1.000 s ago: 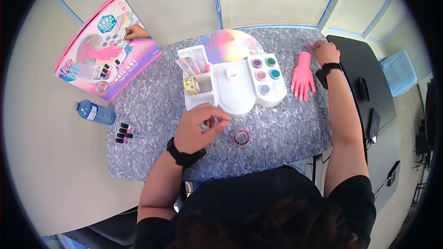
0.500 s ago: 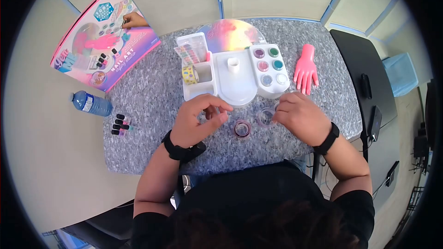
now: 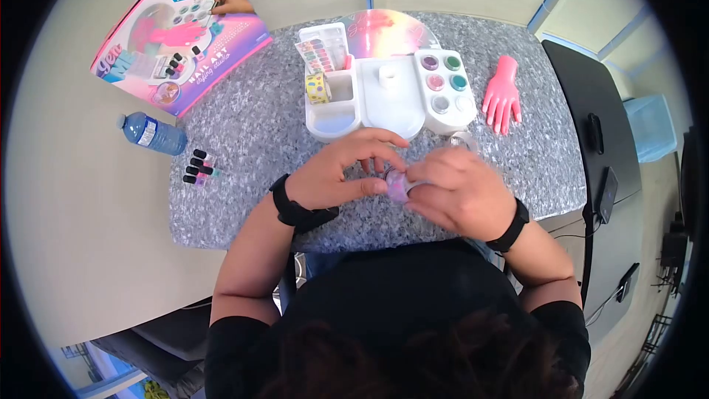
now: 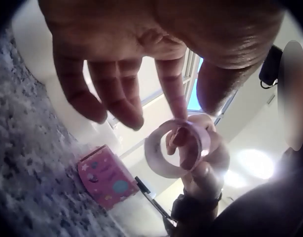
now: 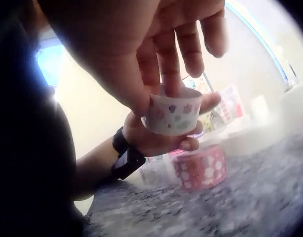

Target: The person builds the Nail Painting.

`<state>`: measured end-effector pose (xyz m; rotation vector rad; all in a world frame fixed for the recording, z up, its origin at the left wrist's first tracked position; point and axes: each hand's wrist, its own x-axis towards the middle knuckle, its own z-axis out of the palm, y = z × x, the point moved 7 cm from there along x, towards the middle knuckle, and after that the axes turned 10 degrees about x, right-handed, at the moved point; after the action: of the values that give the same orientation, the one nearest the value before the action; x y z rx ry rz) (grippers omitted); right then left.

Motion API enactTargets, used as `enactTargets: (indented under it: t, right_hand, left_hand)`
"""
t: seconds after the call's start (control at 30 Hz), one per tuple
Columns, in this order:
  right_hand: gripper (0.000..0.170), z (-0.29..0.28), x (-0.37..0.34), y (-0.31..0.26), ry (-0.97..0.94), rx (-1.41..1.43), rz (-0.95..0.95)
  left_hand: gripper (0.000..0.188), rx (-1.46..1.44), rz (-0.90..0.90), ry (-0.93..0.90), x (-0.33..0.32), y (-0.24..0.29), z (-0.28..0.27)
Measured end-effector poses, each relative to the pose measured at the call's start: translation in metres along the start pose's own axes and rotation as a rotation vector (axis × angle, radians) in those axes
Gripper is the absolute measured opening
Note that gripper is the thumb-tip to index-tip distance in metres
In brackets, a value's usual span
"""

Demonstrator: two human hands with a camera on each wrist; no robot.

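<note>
My right hand [image 3: 465,188] pinches a pale tape roll [image 5: 173,118] with a small coloured print, its thumb and fingertips at the upper rim. In the right wrist view this roll hangs above a pink tape roll with white flowers [image 5: 203,170], which stands on the table. My left hand [image 3: 340,170] is close on the other side, fingers spread and gently bent. In the left wrist view its index fingertip [image 4: 178,111] comes right to the rim of the pale roll. Past the right hand lies a clear round piece [image 3: 464,140].
A white station [image 3: 391,122] with compartments, a yellow tape roll [image 3: 317,89] and glitter pots [image 3: 436,83] stands ahead. A pink model hand [image 3: 504,96] lies right of it. At the left are a nail art box [image 3: 185,37], a water bottle [image 3: 153,134] and small polish bottles [image 3: 201,166].
My right hand has come from beside the model hand at the far right to the table's front middle, bringing a tape roll towards my left hand. The left hand has shifted slightly right.
</note>
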<state>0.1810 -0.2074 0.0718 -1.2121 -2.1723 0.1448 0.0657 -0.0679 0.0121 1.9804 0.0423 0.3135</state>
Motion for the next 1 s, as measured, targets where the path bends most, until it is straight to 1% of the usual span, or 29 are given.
enactTargets:
  t: [0.13,0.17,0.23,0.27,0.3,0.37,0.43,0.5,0.63,0.67,0.73,0.77,0.83,0.87,0.93,1.0]
  right_hand:
    - [0.019,0.016,-0.002,0.002,-0.044,0.023,0.020]
    - [0.021,0.017,-0.002,0.002,-0.049,-0.014,0.022]
    - [0.022,0.019,-0.003,0.002,-0.059,-0.046,0.028]
    - [0.022,0.022,-0.003,0.005,-0.069,-0.051,0.056]
    - [0.022,0.024,-0.004,0.007,-0.078,-0.055,0.084]
    - [0.022,0.020,-0.004,0.007,-0.079,-0.059,0.100]
    - [0.022,0.017,-0.001,0.006,-0.069,-0.070,0.105]
    - [0.020,0.016,-0.001,0.006,-0.115,-0.138,0.160]
    - [0.024,0.017,-0.001,0.006,-0.144,-0.165,0.167]
    - [0.023,0.016,-0.001,0.005,-0.138,-0.178,0.159]
    - [0.021,0.015,-0.001,0.005,-0.133,-0.188,0.151]
    - [0.019,0.016,-0.002,0.005,-0.158,-0.215,0.151]
    - [0.018,0.019,-0.003,0.004,-0.188,-0.238,0.151]
    - [0.021,0.019,-0.002,0.002,-0.185,-0.223,0.142]
    - [0.023,0.021,-0.001,0.001,-0.184,-0.204,0.131]
    - [0.019,0.017,0.001,-0.003,-0.116,-0.165,0.074]
  left_hand:
    - [0.035,0.064,0.128,-0.005,0.002,0.006,-0.003]
    - [0.035,0.059,0.126,-0.005,0.002,0.005,-0.003]
    - [0.036,0.262,0.171,0.009,0.001,0.009,-0.004]
    - [0.036,0.259,0.168,0.010,0.000,0.012,-0.004]
    - [0.032,0.269,0.149,-0.001,-0.001,0.014,-0.004]
    - [0.029,0.281,0.126,-0.012,-0.002,0.020,-0.002]
    - [0.024,0.412,0.108,0.030,-0.003,0.027,-0.001]
    - [0.022,0.457,0.117,0.044,-0.005,0.027,-0.001]
    - [0.020,0.559,0.144,0.043,-0.006,0.028,-0.002]
    - [0.020,0.556,0.144,0.042,-0.007,0.028,-0.003]
    - [0.022,0.580,0.090,0.026,-0.007,0.026,-0.006]
    - [0.022,0.578,0.088,0.026,-0.007,0.029,-0.006]
    - [0.029,0.538,0.140,-0.006,-0.008,0.038,-0.003]
    - [0.029,0.536,0.137,-0.004,-0.008,0.037,-0.002]
    - [0.033,0.456,0.164,-0.057,-0.008,0.036,0.003]
    - [0.032,0.464,0.161,-0.027,-0.006,0.033,0.004]
